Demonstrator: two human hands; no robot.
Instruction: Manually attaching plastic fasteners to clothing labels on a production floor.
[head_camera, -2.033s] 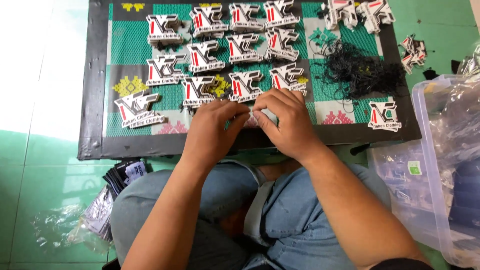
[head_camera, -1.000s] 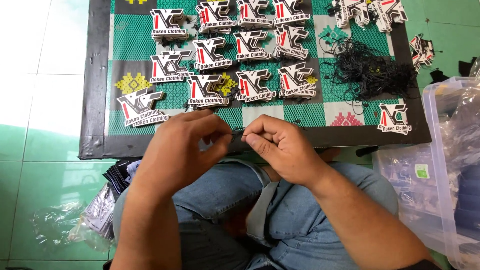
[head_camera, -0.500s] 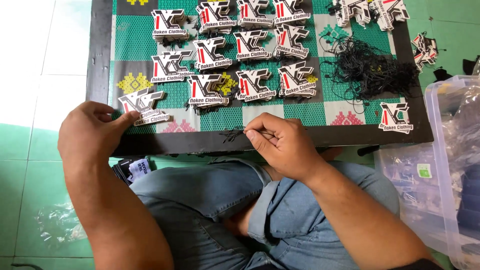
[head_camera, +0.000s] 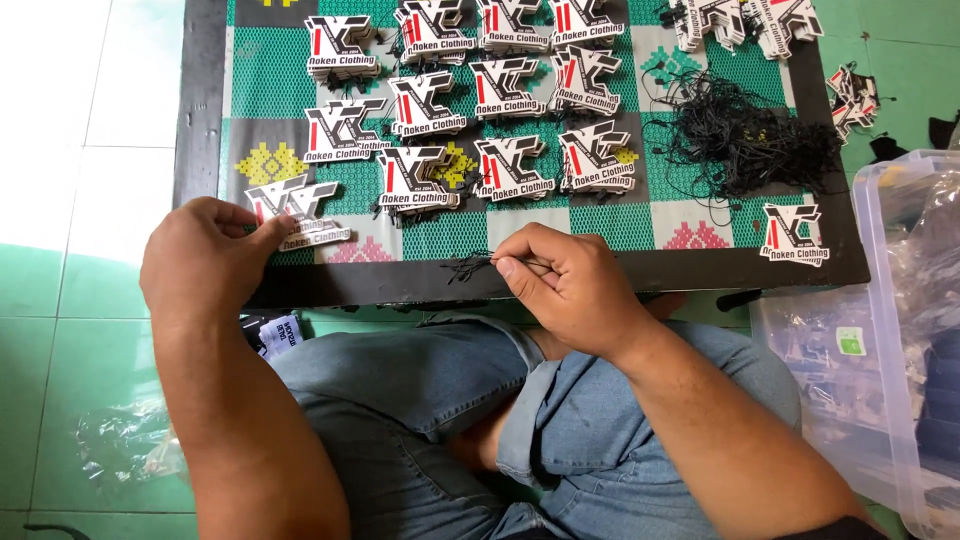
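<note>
Resting on the near-left stack of cut-out tags (head_camera: 300, 215), the left hand (head_camera: 205, 260) has its fingers closed lightly on the stack's edge. Right hand (head_camera: 570, 285) pinches a thin black string (head_camera: 470, 266) between narrow fingers over the near rim of the patterned board (head_camera: 640, 270). A tangle of black strings (head_camera: 745, 140) lies far right, beside a clear plastic bin (head_camera: 905, 330).

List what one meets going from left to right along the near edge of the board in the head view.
left hand on a stack of tags → right hand pinching black strings → single tag → clear plastic bin
</note>
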